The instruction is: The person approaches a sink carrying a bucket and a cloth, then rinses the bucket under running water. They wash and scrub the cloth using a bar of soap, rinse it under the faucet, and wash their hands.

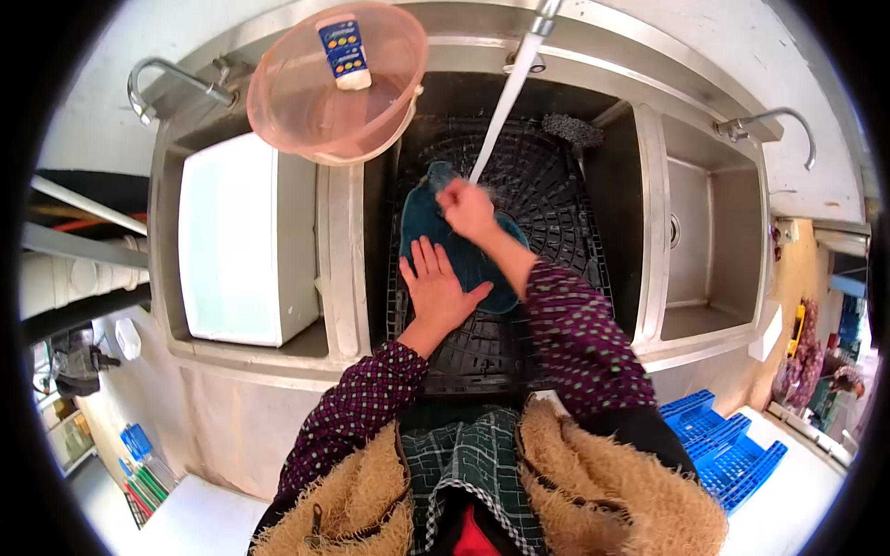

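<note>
A wet, dark teal piece that looks like cloth (422, 215) lies spread on a black slatted crate (556, 222) in the middle sink. My left hand (438, 287) presses flat on its lower part, fingers spread. Over its upper end, my right hand (466, 209) is curled closed and slightly blurred; what its fingers hold is hidden. A bunched teal corner shows beside the right fingertips. Water (505, 107) runs from the tap (547, 11) and falls close to that hand.
A pink translucent bucket (269, 111) with a blue-labelled pack (343, 51) inside stands at the back left. The left basin holds a white box (232, 241). A dark scouring pad (572, 130) sits at the back right. Beyond is the right basin (709, 232); blue crates (723, 445) lie lower right.
</note>
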Tool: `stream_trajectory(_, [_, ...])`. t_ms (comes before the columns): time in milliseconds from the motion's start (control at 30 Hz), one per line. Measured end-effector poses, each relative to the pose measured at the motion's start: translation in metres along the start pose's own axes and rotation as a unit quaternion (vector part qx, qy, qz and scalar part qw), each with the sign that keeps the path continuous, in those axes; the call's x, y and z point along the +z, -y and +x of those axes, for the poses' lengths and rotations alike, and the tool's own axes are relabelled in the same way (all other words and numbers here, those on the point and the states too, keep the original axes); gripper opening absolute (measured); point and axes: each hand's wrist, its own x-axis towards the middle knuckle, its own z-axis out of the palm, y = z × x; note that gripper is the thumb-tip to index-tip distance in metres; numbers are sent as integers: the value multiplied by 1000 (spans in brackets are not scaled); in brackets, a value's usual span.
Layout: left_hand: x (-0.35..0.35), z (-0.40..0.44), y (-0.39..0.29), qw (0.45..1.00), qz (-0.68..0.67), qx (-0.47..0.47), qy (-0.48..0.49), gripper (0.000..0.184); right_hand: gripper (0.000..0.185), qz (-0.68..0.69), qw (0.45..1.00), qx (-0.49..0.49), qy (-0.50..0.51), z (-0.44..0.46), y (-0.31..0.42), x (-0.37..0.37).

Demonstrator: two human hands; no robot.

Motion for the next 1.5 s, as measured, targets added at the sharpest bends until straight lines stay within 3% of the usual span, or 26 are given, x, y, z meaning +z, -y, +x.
stream_trajectory(33, [2, 0, -1, 1000, 19, 9, 19, 106, 18, 136, 972, -162, -98, 10, -6, -8])
stream_trajectory(67, [4, -2, 0, 999, 24, 22, 25, 104, 13, 218, 970, -13, -105, 7, 28, -43])
stream_trajectory(133, [7, -2, 1, 999, 9, 35, 13, 102, 8, 302, 938, 3, -167, 41, 25, -80])
stream_trajectory(200, [9, -12, 9, 996, -50, 64, -25, 96, 30, 69, 990, -14, -122, 60, 14, -70])
stream_trajectory(267, [13, -17, 3, 988, -135, 69, -28, 96, 55, -147, 982, -108, -48, 51, -33, -37])
stream_trajectory(300, [1, -16, 0, 990, -119, 49, -51, 99, 56, -229, 966, -109, 36, 29, -50, -28])
stream_trajectory(333, [-11, -30, -3, 994, -105, 9, -24, 100, 48, -285, 933, -213, -49, -2, -50, -25])
stream_trajectory(400, [-15, -18, -4, 995, -99, -29, 0, 101, 25, -123, 980, -154, 10, -31, -32, -44])
stream_trajectory(467, [-13, -14, -7, 997, -58, -16, 46, 97, 25, 0, 987, -56, 152, -85, -1, -63])
stream_trajectory(500, [-9, -11, -6, 997, -64, -21, 43, 97, 26, 6, 983, -126, 132, -113, 8, -58])
stream_trajectory(533, [-4, -13, -6, 997, -56, -8, 50, 95, 26, 1, 983, -127, 133, -105, 7, -40])
stream_trajectory(600, [1, -7, -13, 992, -117, -12, 40, 89, 24, -217, 911, -351, -16, -64, -13, -18])
stream_trajectory(633, [-12, -7, -11, 995, -82, -11, 64, 88, 27, -318, 907, -275, -34, -9, 1, -5])
stream_trajectory(667, [-10, 1, 6, 998, -61, -2, 29, 87, 29, -257, 938, -231, -25, 62, -7, 15])
stream_trajectory(733, [-7, -4, 10, 999, -29, 9, 9, 86, 34, -331, 918, -217, -17, 81, -15, 17])
stream_trajectory(900, [-18, 2, 2, 999, -46, 3, 18, 83, 41, -165, 966, -166, 113, -73, 30, -46])
stream_trajectory(967, [-38, 6, 5, 987, -7, 31, 160, 83, 45, -118, 972, -185, 81, -111, 31, -43])
stream_trajectory(1000, [-21, 8, 4, 994, -33, 4, 108, 82, 37, -119, 952, -279, 35, -83, 17, -27])
stream_trajectory(1067, [-1, 9, 10, 998, -39, 3, 56, 81, 36, -238, 950, -198, -33, -1, 8, 13])
stream_trajectory(1100, [4, 8, 10, 999, -53, 4, -4, 80, 38, -216, 966, -139, 40, 42, 7, 22])
stream_trajectory(1167, [8, 7, 13, 995, -82, 7, -48, 75, 30, 13, 997, -42, 61, 67, 14, 15])
stream_trajectory(1233, [9, 3, 10, 994, -106, 7, -6, 73, 33, 312, 950, 16, 25, 77, 7, -19])
stream_trajectory(1333, [5, -6, -2, 967, -242, 64, -47, 75, 24, 258, 966, -9, 11, 92, -67, -37])
stream_trajectory(1367, [3, -12, -9, 951, -293, 93, -30, 75, 29, 67, 996, -15, -64, 82, -94, -17])
stream_trajectory(1433, [16, -15, -8, 975, -193, 92, -68, 78, 23, -147, 975, -153, -64, 18, -32, -29])
stream_trajectory(1500, [-13, -10, -3, 993, -99, -5, -60, 80, 25, -108, 980, -167, 12, -15, -24, -37])
